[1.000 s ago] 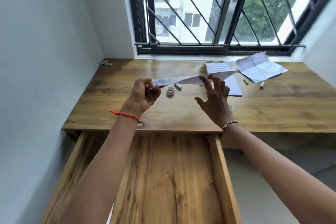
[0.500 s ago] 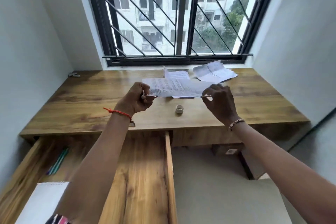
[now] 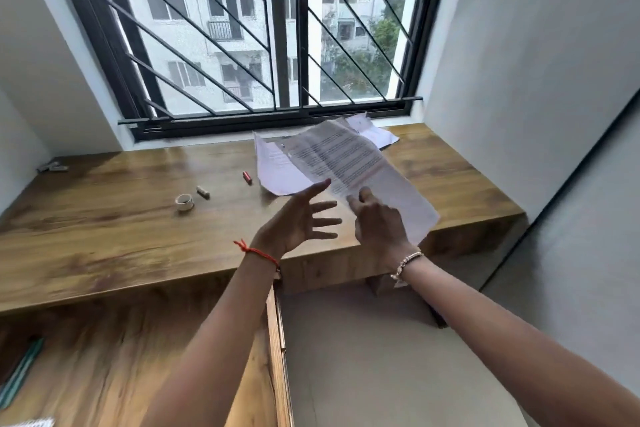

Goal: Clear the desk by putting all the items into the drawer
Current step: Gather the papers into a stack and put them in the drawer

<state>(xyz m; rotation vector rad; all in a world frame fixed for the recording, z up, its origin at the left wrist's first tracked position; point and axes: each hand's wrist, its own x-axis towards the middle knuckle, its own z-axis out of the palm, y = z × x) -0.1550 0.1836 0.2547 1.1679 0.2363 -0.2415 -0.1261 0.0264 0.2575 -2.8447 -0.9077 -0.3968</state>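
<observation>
My right hand (image 3: 379, 222) pinches the near edge of a printed paper sheet (image 3: 349, 163), which it holds tilted above the wooden desk (image 3: 104, 225). Just left of the sheet, my left hand (image 3: 301, 222) is spread with straight fingers and holds nothing. More papers (image 3: 277, 170) lie on the desk under and behind the held sheet. A small tape roll (image 3: 184, 202), a short stick-like item (image 3: 203, 192) and a small red item (image 3: 246, 176) sit on the desk to the left. The open drawer (image 3: 273, 340) lies below the desk's front edge.
Green pens (image 3: 20, 371) and a white notebook corner (image 3: 27, 423) lie in the drawer at the lower left. A small metal item (image 3: 52, 166) sits in the desk's far left corner. A barred window (image 3: 277, 45) backs the desk, with walls on both sides.
My left hand has let go of the sheet and spread its fingers. My right hand alone now holds the paper, tilted and further right. The view has swung rightward.
</observation>
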